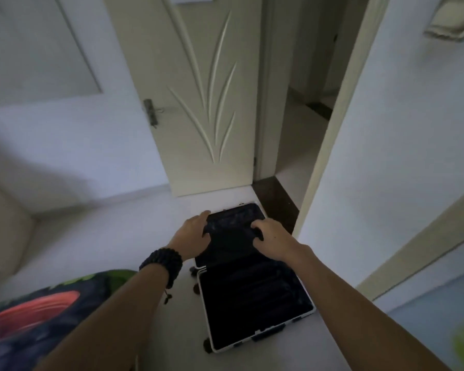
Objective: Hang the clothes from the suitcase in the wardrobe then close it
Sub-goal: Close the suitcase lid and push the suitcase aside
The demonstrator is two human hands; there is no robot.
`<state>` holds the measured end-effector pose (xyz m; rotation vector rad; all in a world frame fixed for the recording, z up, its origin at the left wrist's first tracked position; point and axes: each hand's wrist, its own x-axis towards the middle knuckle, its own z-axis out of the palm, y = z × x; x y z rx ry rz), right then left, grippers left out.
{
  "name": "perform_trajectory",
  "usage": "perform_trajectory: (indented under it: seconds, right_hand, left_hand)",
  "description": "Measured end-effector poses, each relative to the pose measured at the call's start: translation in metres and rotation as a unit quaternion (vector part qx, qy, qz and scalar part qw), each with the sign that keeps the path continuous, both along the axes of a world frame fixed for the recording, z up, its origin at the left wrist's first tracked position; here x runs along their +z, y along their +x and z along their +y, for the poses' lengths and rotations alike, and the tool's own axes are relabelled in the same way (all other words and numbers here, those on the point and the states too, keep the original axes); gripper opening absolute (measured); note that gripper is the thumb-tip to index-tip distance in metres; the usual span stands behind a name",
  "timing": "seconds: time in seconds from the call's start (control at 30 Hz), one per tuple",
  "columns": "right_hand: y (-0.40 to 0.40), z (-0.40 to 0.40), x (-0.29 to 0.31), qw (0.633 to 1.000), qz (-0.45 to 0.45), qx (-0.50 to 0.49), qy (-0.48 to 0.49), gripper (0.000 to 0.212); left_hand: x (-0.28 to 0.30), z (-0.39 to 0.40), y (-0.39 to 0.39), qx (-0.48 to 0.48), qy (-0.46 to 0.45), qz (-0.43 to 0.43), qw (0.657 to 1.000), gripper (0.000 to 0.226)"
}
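While both arms are stretched forward in the head view, the suitcase (252, 279) is seen lying open on the pale floor (150, 226), its long axis running away from the person toward the door (198, 103). The left hand (193, 234) is laid on the left edge of the far half, fingers spread. The right hand (272, 236) is curled on dark contents there; whether cloth is really pinched cannot be told. The hands are kept apart, both equally near. The near half looks dark and probably empty. No wardrobe is shown.
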<state>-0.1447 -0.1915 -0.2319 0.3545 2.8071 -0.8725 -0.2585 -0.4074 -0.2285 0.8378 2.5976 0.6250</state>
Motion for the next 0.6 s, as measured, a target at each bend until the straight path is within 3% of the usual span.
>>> perform_trajectory:
  seconds: [0.27, 0.6]
  right_hand:
    - [-0.074, -0.03, -0.047, 0.998, -0.057, 0.016, -0.017, 0.046]
    - [-0.237, 0.009, -0.091, 0.995, -0.09, 0.025, -0.047, 0.045]
  left_hand:
    - [-0.053, -0.051, -0.058, 0.068, 0.001, -0.048, 0.997, 0.057]
    - [-0.09, -0.015, -0.199, 0.101, -0.02, -0.07, 0.992, 0.051]
